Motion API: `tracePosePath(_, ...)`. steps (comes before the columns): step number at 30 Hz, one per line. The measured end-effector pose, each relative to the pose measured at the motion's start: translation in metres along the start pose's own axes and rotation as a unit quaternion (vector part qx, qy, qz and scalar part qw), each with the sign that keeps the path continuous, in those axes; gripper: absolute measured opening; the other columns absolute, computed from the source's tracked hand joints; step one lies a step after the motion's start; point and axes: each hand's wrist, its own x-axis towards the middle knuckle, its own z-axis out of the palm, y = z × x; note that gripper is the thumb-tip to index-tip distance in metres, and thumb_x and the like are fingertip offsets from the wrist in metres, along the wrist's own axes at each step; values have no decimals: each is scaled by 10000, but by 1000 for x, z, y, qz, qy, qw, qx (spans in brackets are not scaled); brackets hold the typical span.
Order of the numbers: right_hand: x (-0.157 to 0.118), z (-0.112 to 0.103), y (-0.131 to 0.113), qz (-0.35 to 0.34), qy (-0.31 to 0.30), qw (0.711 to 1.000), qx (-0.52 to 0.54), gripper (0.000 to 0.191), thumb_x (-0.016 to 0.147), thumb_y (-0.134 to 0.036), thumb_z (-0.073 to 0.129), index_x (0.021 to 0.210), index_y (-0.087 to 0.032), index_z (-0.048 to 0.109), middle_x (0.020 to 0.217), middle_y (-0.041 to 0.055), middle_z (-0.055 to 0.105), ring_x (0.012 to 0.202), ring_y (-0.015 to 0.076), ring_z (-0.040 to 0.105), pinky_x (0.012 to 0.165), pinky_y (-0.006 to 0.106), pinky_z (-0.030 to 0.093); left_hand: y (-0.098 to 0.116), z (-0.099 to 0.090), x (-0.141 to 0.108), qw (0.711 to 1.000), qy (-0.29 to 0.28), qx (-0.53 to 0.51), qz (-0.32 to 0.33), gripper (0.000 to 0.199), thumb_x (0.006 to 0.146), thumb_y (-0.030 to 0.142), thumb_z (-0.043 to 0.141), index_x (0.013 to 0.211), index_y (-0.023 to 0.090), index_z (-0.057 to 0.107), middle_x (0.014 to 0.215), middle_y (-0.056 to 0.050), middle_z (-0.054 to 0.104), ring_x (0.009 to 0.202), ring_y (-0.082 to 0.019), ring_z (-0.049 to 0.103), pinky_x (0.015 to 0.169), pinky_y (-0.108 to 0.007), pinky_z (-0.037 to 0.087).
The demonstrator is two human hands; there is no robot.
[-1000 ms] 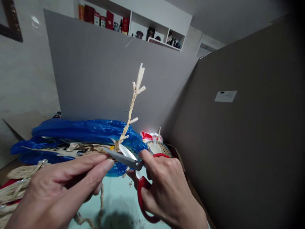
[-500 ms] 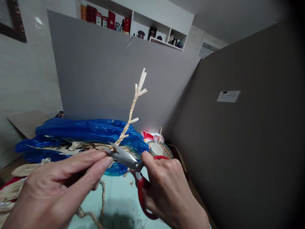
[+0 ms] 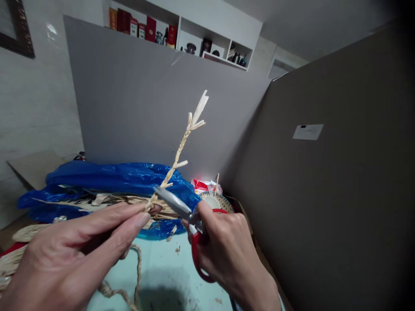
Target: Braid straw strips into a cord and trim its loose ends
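Observation:
My left hand (image 3: 87,246) pinches a pale braided straw cord (image 3: 180,149) between thumb and fingers. The cord's upper part stands up and leans right, with short stubs of straw sticking out along it and loose ends at the tip. My right hand (image 3: 227,246) is closed around the red handles of a pair of scissors (image 3: 177,205). Their blades look nearly closed and point up and left, with the tips by the braid just above my left fingertips. Whether the blades touch the cord I cannot tell. Another length of braid (image 3: 139,272) hangs or lies below my left hand.
A blue plastic bag (image 3: 110,172) with dry straw strips lies behind my hands on a pale green tabletop (image 3: 162,268). At right stand a white cup (image 3: 212,201) and a woven basket (image 3: 227,203). Grey panels (image 3: 145,99) rise behind and right. Straw pieces (image 3: 27,233) lie far left.
The scissors have closed more and shifted slightly right, away from my left fingertips. A small straw bit now shows on the table near my right wrist. The braid's tip has swung a little right.

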Motion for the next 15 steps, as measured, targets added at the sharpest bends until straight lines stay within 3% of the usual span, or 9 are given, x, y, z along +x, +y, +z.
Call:
tracePosePath(7,-1,-7,4,83,-78,982,150,178,833,-221,528,816,-244,353,585,-75,361,546,129,200,542,272,259,-2,-1,5,999,-30,-21,-1,383,687,608,775,1052,488,771,1264,136,745,1318,-296,600,941,-353,609)
tracePosePath(11,1,-10,1,100,-101,977,162,190,827,-228,531,813,-248,343,588,-73,356,547,132,200,538,277,253,4,1,5,994,-42,-94,-37,260,641,582,817,886,499,804,1131,138,802,1086,-297,749,823,-351,662)
tracePosePath(15,1,-11,1,106,-118,975,153,235,823,-242,557,800,-251,324,585,-73,364,536,129,217,540,286,248,12,4,5,982,-41,-165,-83,209,595,539,864,785,466,816,966,89,840,906,-302,786,728,-365,684)
